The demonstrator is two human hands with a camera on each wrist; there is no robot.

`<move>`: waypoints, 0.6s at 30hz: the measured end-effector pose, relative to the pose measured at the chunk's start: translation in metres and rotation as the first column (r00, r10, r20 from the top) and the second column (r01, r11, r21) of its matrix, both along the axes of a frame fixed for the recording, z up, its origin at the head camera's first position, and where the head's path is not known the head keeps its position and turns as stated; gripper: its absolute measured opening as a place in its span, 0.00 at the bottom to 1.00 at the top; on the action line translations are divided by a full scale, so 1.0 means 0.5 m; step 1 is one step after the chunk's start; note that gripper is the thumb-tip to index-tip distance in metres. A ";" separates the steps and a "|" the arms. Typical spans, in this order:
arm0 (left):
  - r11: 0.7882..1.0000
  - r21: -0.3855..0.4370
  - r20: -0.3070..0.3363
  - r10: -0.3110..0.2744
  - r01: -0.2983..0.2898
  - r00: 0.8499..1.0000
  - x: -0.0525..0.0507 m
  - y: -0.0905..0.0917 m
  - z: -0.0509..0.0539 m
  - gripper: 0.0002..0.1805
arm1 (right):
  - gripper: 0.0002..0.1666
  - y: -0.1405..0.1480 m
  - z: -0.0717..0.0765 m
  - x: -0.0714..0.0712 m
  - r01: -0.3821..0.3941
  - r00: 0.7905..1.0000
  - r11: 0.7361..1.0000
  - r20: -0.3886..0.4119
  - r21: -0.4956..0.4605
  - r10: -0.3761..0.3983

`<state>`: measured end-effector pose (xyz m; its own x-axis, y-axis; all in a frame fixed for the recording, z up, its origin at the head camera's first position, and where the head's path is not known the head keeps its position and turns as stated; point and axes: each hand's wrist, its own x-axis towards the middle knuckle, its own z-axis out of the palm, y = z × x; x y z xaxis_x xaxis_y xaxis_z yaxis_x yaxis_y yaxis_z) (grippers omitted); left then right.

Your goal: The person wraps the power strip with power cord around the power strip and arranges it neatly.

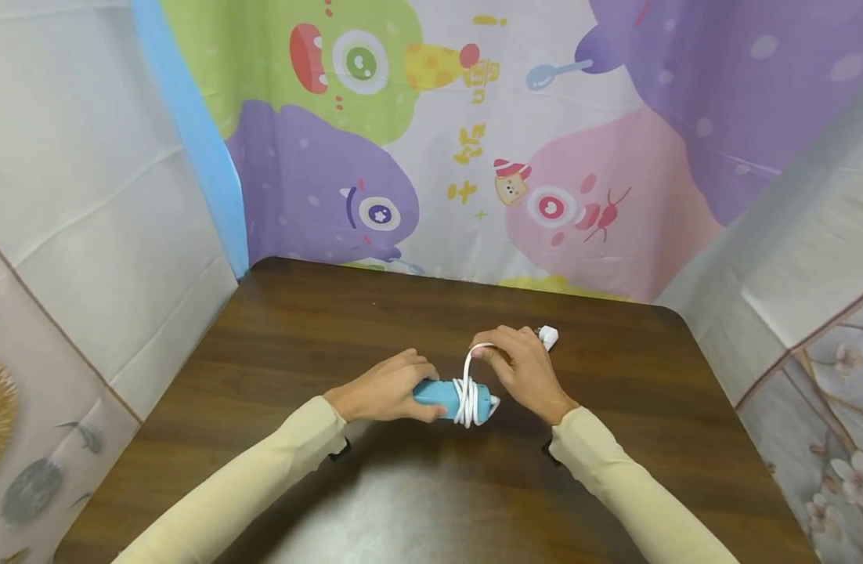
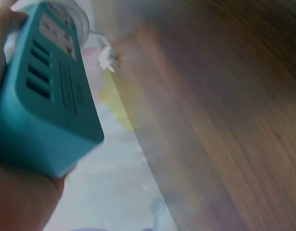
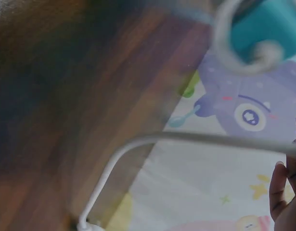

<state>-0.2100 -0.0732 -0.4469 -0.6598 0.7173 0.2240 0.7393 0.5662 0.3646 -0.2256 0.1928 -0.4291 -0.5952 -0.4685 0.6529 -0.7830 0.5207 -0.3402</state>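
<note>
A teal power strip (image 1: 442, 394) with slots and sockets on one face has a white cord (image 1: 468, 407) wound several times around its right part. My left hand (image 1: 392, 388) grips its left end, thumb on the near side; in the left wrist view the teal strip (image 2: 51, 96) fills the left side. Above and right of the strip, my right hand (image 1: 523, 368) pinches a raised length of the cord. The white plug (image 1: 547, 338) lies just beyond that hand. In the right wrist view the cord (image 3: 186, 137) curves from the fingers (image 3: 278, 190) towards the plug at the bottom edge.
The brown wooden table (image 1: 319, 313) extends around both hands. A cartoon-printed curtain (image 1: 460, 157) hangs at its back edge, with pale fabric (image 1: 86, 157) on the left and floral fabric (image 1: 826, 392) on the right.
</note>
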 end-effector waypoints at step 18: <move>0.909 0.416 0.237 -0.075 -0.032 0.969 0.011 0.020 0.015 0.19 | 0.14 -0.014 -0.083 0.026 -0.040 0.950 0.994 0.304 -0.105 0.071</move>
<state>-0.2045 -0.0634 -0.4393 -0.7172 0.6092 0.3384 0.6080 0.3097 0.7310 -0.2127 0.1857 -0.4706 -0.7484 -0.4504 0.4868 -0.6599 0.4322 -0.6146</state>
